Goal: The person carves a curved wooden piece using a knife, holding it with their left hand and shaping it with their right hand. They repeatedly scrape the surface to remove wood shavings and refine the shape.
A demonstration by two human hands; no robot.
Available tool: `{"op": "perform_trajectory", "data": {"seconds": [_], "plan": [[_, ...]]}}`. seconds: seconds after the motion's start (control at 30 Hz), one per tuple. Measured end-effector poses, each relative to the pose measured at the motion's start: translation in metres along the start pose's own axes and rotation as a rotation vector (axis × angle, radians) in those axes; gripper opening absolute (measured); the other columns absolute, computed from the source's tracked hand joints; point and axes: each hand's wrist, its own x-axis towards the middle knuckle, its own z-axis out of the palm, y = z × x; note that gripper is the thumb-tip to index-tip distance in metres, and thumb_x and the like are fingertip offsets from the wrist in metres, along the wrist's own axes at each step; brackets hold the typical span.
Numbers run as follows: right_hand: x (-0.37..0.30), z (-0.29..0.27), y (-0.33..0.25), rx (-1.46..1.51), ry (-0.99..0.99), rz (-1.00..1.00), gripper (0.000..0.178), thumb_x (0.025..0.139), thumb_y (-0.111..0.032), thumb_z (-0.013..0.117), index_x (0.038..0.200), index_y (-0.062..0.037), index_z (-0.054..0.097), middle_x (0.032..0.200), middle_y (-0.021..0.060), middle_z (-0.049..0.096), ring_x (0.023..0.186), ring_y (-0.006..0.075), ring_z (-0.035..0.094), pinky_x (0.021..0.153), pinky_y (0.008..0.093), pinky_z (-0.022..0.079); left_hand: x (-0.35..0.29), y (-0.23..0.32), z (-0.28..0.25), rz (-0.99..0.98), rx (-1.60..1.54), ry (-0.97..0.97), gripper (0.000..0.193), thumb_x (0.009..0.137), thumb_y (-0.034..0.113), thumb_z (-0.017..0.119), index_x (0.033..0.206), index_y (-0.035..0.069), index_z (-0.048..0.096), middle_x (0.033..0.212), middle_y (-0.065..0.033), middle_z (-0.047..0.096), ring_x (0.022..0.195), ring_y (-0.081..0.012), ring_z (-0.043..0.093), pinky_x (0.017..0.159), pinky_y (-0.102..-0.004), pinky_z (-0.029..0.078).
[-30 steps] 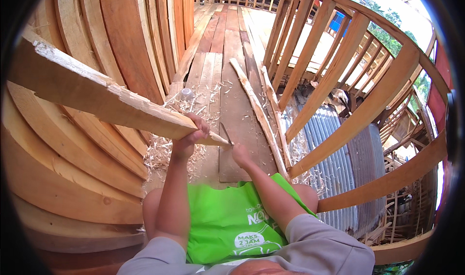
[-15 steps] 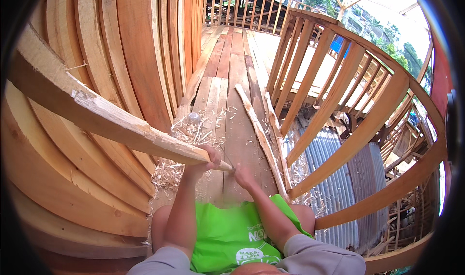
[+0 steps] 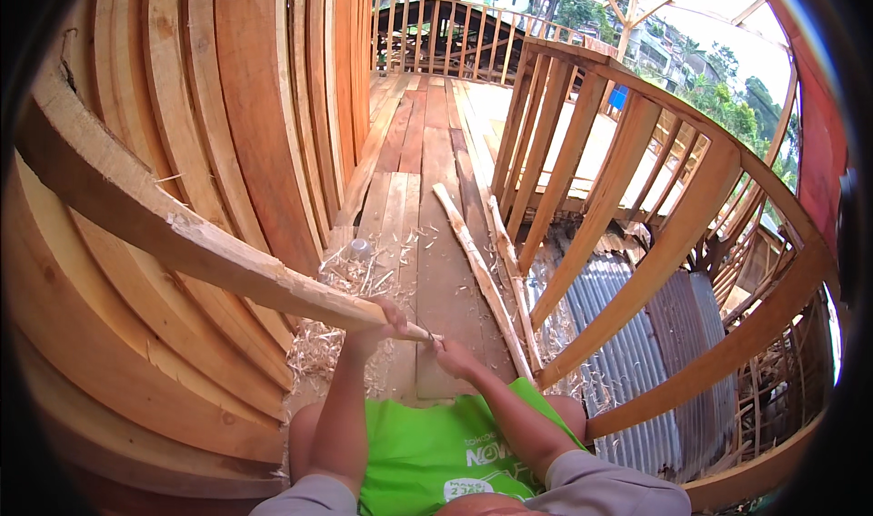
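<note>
A long wooden pole comes down from the upper left to a narrow, pale end above my lap. My left hand is wrapped round it close to that thin end. At its very tip my right hand is closed, and a thin dark blade-like tool shows beside its fingers, crossing the pole; its handle is hidden in the fist. A bright green cloth or bag covers my lap under both forearms.
Curly wood shavings and a clear cup lie on the plank floor. Two pale sticks lie near the slatted railing on the right. A board wall rises at left; corrugated metal sheets show beyond the railing.
The pole's thin end and both hands sit slightly lower in the picture, and the view has tilted up a little. Both hands keep their grip.
</note>
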Motion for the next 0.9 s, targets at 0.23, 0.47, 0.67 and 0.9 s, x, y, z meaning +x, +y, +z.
{"op": "perform_trajectory", "data": {"seconds": [0.23,0.47,0.67,0.9], "plan": [[-0.006,-0.001,0.025,0.015,-0.059,-0.045,0.042,0.103,-0.032,0.038,0.114,0.0021,0.060,0.098,0.0303,0.065,0.098,0.0475,0.061,0.085,0.0508,0.047,0.001,0.000,0.001,0.017,0.025,-0.023,0.019,0.075,0.005,0.074,0.082,0.003,0.056,0.075,-0.0084,0.059,0.073,-0.0202,0.061,0.069,-0.0345,0.049],[-0.009,-0.022,-0.026,0.117,0.013,-0.128,0.042,0.103,-0.031,0.040,0.103,0.0045,0.062,0.093,0.0313,0.064,0.091,0.0487,0.061,0.081,0.0507,0.047,0.012,0.009,0.018,0.046,0.066,0.002,0.022,0.077,0.010,0.076,0.078,0.004,0.055,0.066,-0.0066,0.055,0.064,-0.0181,0.056,0.062,-0.0319,0.045],[0.008,0.001,0.022,0.224,0.039,0.011,0.046,0.103,-0.032,0.039,0.095,0.0065,0.062,0.082,0.0304,0.063,0.080,0.0461,0.064,0.074,0.0505,0.047,0.020,0.002,0.019,0.104,0.068,0.019,0.027,0.076,0.020,0.076,0.078,0.003,0.055,0.065,-0.0075,0.055,0.060,-0.0188,0.054,0.060,-0.0330,0.043],[-0.017,-0.033,-0.053,0.197,-0.002,-0.151,0.044,0.103,-0.030,0.042,0.086,0.0064,0.059,0.072,0.0276,0.060,0.069,0.0439,0.060,0.066,0.0499,0.043,0.009,0.015,0.022,0.135,0.151,0.078,0.028,0.076,0.022,0.073,0.080,0.003,0.052,0.064,-0.0070,0.052,0.059,-0.0180,0.051,0.061,-0.0335,0.042]]}}
